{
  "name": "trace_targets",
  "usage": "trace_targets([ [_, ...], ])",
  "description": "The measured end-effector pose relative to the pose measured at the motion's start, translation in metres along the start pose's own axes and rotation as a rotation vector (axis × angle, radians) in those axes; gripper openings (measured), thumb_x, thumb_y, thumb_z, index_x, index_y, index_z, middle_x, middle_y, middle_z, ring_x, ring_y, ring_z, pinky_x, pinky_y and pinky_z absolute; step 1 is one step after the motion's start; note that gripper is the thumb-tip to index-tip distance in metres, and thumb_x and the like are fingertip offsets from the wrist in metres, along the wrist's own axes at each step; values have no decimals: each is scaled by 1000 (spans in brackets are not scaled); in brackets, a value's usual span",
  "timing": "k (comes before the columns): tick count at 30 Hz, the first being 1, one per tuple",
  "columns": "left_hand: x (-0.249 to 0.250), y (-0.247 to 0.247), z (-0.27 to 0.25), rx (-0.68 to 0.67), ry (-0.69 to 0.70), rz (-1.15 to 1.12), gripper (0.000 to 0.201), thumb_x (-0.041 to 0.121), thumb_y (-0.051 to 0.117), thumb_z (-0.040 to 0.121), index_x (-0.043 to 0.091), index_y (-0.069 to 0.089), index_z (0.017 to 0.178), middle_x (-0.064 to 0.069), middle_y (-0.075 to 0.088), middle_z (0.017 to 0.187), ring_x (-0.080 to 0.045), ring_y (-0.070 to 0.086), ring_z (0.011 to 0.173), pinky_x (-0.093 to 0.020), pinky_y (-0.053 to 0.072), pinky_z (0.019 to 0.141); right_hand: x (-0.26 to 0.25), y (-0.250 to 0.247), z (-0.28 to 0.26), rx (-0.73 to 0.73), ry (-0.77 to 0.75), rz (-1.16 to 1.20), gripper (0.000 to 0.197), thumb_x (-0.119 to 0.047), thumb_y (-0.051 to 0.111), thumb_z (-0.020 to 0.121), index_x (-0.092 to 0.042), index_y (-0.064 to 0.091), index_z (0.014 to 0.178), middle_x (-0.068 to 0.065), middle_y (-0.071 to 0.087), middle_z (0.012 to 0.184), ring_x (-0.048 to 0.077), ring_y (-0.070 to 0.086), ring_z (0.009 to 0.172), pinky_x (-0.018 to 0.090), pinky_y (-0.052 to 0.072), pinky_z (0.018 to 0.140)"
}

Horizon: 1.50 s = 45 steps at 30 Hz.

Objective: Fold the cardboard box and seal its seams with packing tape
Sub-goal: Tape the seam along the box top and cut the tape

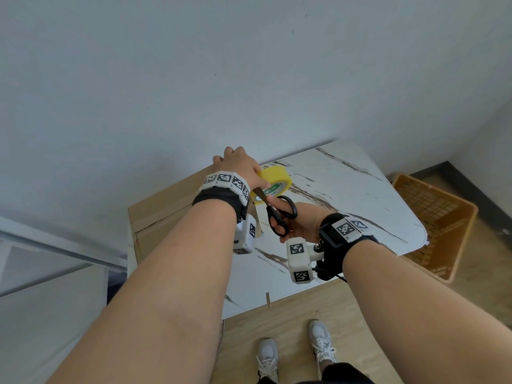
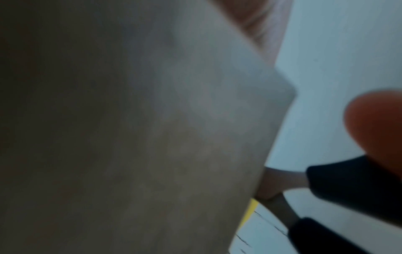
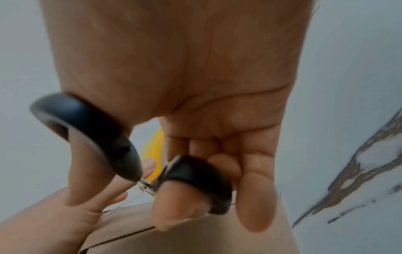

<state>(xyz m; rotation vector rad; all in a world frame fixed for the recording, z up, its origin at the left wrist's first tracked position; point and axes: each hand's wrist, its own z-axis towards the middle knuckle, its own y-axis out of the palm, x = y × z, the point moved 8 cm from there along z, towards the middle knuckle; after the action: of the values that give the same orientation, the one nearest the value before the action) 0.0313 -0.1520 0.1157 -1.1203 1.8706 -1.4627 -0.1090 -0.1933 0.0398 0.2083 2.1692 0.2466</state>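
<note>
1. the cardboard box (image 1: pixel 166 214) stands on the white marble table (image 1: pixel 360 195), at its left end, next to the wall.
2. the left hand (image 1: pixel 238 164) rests on top of the box at its far right corner. you cannot tell if its fingers are curled or straight.
3. the right hand (image 1: pixel 302 223) grips black scissors (image 1: pixel 279 214), with thumb and fingers through the loops (image 3: pixel 191 173). the blades point at the left hand.
4. the yellow tape roll (image 1: pixel 274 181) sits just behind the scissors, beside the left hand.
5. an orange basket (image 1: pixel 437 225) lies on the floor, right of the table.
</note>
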Motion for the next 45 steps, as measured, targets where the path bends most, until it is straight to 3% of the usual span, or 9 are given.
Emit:
trace_targets([
  [6, -8, 6, 5, -28, -64, -91, 50, 67, 70, 49, 35, 70, 87, 8, 51, 109, -19, 37, 114, -36, 27, 85, -2, -2, 1, 2, -26, 22, 49, -50, 50, 95, -7, 51, 70, 1, 50, 54, 13, 43, 46, 25, 39, 54],
  [10, -12, 8, 7, -15, -138, -122, 66, 74, 61, 33, 36, 68, 88, 9, 51, 110, -22, 41, 110, -32, 26, 79, -2, -6, 0, 29, -24, 8, 49, -47, 49, 95, -7, 50, 67, 0, 45, 47, 12, 40, 44, 24, 35, 56],
  [17, -12, 7, 2, -13, -184, -149, 68, 74, 58, 34, 34, 67, 89, 9, 52, 111, -23, 42, 110, -32, 26, 76, -2, -14, -4, 76, -28, -47, 48, -49, 52, 93, -9, 50, 65, 1, 42, 49, 13, 40, 48, 22, 39, 57],
  [21, -11, 5, 0, 29, -188, -180, 66, 70, 58, 44, 28, 65, 94, 7, 54, 113, -22, 44, 111, -32, 25, 80, -2, -17, -9, 73, -18, -50, 48, -51, 57, 89, -11, 51, 64, 2, 42, 50, 14, 40, 48, 24, 38, 57],
  [28, -11, -3, -3, 123, -186, -288, 59, 55, 69, 70, 17, 58, 113, -5, 49, 121, -27, 43, 118, -37, 35, 101, -5, -21, -12, 10, -63, 43, 44, -41, 58, 91, -8, 51, 65, 4, 47, 51, 13, 40, 43, 23, 35, 47],
  [32, -21, -6, 0, 160, -236, -338, 71, 57, 72, 68, 14, 56, 122, -10, 49, 127, -28, 46, 121, -38, 39, 103, 8, -25, -16, -39, -10, 29, 44, -42, 61, 88, -6, 48, 66, 1, 47, 46, 12, 40, 41, 23, 33, 45],
  [38, -25, -4, 3, 208, -261, -426, 68, 58, 70, 63, 15, 62, 115, -4, 57, 123, -25, 48, 120, -37, 42, 99, 16, -37, -23, -71, -33, 59, 42, -41, 61, 89, -6, 51, 67, 2, 48, 51, 12, 42, 45, 23, 37, 51],
  [41, -31, -3, 2, 249, -313, -492, 73, 66, 68, 53, 19, 69, 109, -1, 58, 124, -24, 54, 116, -35, 45, 98, 19, -52, -25, 10, -31, 120, 43, -42, 60, 91, -7, 54, 66, 7, 45, 55, 16, 40, 49, 25, 36, 53],
  [45, -29, -2, 4, 250, -293, -499, 69, 66, 67, 54, 20, 70, 106, 1, 61, 121, -22, 53, 118, -35, 45, 99, 24, -85, -26, 362, 47, 62, 45, -50, 66, 85, -8, 57, 72, 5, 53, 61, 17, 47, 52, 27, 40, 54],
])
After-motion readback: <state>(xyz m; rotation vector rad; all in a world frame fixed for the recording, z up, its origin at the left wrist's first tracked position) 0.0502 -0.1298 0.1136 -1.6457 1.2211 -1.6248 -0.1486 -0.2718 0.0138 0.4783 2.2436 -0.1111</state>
